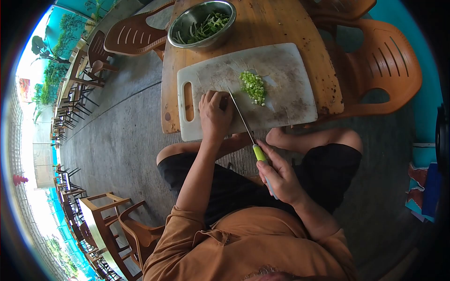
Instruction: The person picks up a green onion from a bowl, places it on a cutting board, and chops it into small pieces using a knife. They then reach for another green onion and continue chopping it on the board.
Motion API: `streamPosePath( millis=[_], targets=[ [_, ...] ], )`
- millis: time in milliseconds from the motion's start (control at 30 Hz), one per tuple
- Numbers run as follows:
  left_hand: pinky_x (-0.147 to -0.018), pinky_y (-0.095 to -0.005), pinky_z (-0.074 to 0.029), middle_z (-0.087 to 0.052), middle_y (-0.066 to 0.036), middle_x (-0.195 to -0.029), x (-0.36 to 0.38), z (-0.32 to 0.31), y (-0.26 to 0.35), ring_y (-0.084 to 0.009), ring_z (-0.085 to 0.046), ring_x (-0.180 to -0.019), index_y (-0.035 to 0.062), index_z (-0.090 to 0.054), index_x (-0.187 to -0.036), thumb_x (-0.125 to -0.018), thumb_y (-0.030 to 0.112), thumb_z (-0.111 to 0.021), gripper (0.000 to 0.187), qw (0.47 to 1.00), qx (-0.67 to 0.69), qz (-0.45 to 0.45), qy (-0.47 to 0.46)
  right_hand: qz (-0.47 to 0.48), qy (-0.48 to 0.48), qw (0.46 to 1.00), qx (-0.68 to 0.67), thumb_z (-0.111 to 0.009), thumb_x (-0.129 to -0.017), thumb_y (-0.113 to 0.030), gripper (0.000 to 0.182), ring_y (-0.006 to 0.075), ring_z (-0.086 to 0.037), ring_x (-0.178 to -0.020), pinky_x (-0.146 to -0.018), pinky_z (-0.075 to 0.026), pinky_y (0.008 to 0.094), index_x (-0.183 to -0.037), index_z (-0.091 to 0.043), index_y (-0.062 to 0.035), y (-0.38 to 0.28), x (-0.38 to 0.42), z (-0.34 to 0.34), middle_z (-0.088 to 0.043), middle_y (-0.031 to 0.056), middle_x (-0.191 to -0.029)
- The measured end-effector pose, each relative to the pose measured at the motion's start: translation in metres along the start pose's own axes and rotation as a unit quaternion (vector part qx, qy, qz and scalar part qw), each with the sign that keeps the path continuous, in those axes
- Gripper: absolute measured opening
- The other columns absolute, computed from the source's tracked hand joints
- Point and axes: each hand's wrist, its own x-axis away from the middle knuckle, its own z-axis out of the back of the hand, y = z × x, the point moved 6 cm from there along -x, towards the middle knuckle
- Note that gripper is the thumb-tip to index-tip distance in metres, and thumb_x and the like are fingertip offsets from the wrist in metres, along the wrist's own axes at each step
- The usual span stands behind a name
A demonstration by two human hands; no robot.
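Note:
My right hand (281,180) is wrapped round the green and grey handle of a kitchen knife (242,117), whose thin blade points away from me over the near edge of the white cutting board (286,63). My left hand (215,114) rests on the board with its fingers curled, just left of the blade. What those fingers press on is hidden beneath them. To the right of the blade lies a small heap of chopped green onion (253,88). The board is worn and stained, with a slot handle at its left end.
A metal bowl (201,46) of cut greens stands beyond the board on the wooden table (262,23). Orange-brown chairs (391,65) flank the table at right, and another chair (131,35) is at left. More tables and chairs stand along the left side.

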Motion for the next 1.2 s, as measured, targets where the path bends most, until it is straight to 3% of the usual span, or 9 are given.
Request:
streamPosePath(
  millis=[700,1067,1200],
  targets=[
    [-0.092,-0.0462,-0.048,-0.066,-0.010,-0.098,-0.001,-0.001,-0.003,-0.0336,-0.064,-0.099,0.0079,-0.075,-0.099,-0.084,0.008,-0.076,0.015,1.000,0.010,0.003,-0.002,-0.022,0.012,1.000,0.017,-0.056,-0.112,-0.022,0.061,0.0037,-0.050,-0.071,-0.060,-0.043,0.0202,-0.166,-0.034,-0.0035,-0.001,0.002,-0.001,-0.055,-0.0037,-0.082],
    [-0.093,-0.0463,-0.048,-0.067,-0.010,-0.099,0.000,-0.002,-0.005,-0.0338,-0.064,-0.099,0.0072,-0.074,-0.099,-0.083,0.008,-0.077,0.016,1.000,0.019,0.004,0.000,-0.023,0.019,0.999,0.012,-0.055,-0.112,-0.024,0.061,0.0023,-0.045,-0.057,-0.047,-0.040,0.0193,-0.167,-0.035,-0.0073,0.005,-0.014,-0.006,-0.052,-0.0034,-0.076],
    [-0.093,-0.0465,-0.048,-0.067,-0.011,-0.099,0.001,0.000,-0.003,-0.0343,-0.064,-0.100,0.0058,-0.073,-0.100,-0.084,0.007,-0.077,0.017,1.000,0.008,-0.009,0.009,-0.024,0.020,0.999,0.013,-0.056,-0.112,-0.023,0.060,0.0022,-0.046,-0.062,-0.054,-0.041,0.0186,-0.166,-0.036,-0.0052,0.006,-0.005,-0.007,-0.052,-0.0043,-0.079]
  ],
)
